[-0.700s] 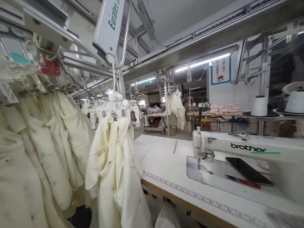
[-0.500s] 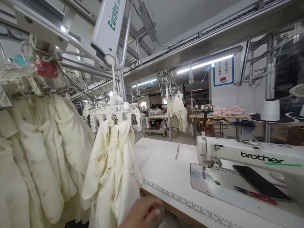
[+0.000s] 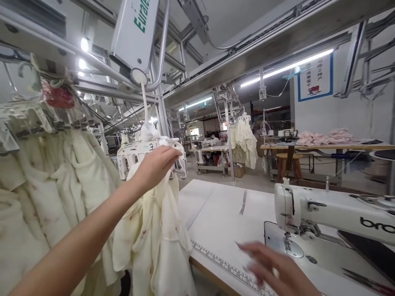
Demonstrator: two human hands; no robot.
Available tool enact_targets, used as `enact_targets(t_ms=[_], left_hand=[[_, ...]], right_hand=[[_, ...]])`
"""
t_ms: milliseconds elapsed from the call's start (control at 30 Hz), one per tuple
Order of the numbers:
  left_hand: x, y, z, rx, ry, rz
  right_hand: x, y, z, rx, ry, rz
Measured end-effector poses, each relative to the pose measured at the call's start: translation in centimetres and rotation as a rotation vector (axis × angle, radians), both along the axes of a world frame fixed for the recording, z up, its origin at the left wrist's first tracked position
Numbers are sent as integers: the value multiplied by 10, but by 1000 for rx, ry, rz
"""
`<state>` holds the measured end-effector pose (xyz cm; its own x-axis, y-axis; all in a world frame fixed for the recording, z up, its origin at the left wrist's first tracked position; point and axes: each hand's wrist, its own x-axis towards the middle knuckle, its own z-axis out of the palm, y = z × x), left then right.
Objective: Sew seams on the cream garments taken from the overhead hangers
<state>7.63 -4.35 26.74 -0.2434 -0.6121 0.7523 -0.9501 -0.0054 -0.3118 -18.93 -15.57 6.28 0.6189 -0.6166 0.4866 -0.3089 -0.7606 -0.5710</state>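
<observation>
Two bare hands are seen. Nearest, the right hand is held low over the front edge of the table, palm down, fingers loosely spread. It is motion-blurred, so contact with the top cannot be told. A printed measuring strip is laid along that front edge. The tabletop is flat, white and matte.

The left hand is raised on an outstretched forearm. Its fingers are bunched and closed on the top right part of the hanger, a white moulded plastic frame with cut-out openings, hung from a curved white rod. A cream garment is clipped under the hanger. It is soft, thin fabric with small reddish print, draped in long folds just beside the table's left end.

More cream garments of the same fabric are packed in a row at far left, under grey clips. A red object is tied above them.

A white sewing machine is set on the table at right. It has a glossy enamel body and a round metal needle plate under the head. A flat black slab lies on its bed.

Overhead, a flat white panel with green lettering is fixed to steel tube rails.

Farther back, a round wooden stool is placed by a bench loaded with pink folded fabric. Another cream bundle is hung on a post. A blue-framed poster is mounted on the white wall, and long light tubes are lit.
</observation>
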Motion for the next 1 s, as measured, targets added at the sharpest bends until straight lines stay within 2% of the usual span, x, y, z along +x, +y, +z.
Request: enact_targets(t_ms=[67,167,233,300,367,500,600,700,833,933,1000], left_hand=[[-4,-15,14,106,-151,12],[-9,-43,28,350,-423,103],[-9,-61,32,495,-543,193],[-5,-74,35,601,-591,204],[0,-83,35,653,-591,146],[8,-93,36,656,-544,87],[5,-99,38,633,-513,105],[-1,-104,42,701,-476,155],[-6,-106,45,797,-488,195],[-6,-104,44,795,-531,170],[-6,-103,42,782,-534,169]], right_hand=[[35,-19,35,314,-131,256],[90,-41,75,436,-446,326],[119,-48,86,487,-599,358],[139,-49,87,503,-683,368],[152,-49,85,496,-722,368],[166,-49,81,482,-761,399],[175,-52,79,476,-774,387],[184,-56,73,490,-774,404],[191,-62,66,541,-831,526],[192,-61,66,642,-858,666],[191,-57,67,656,-867,711]])
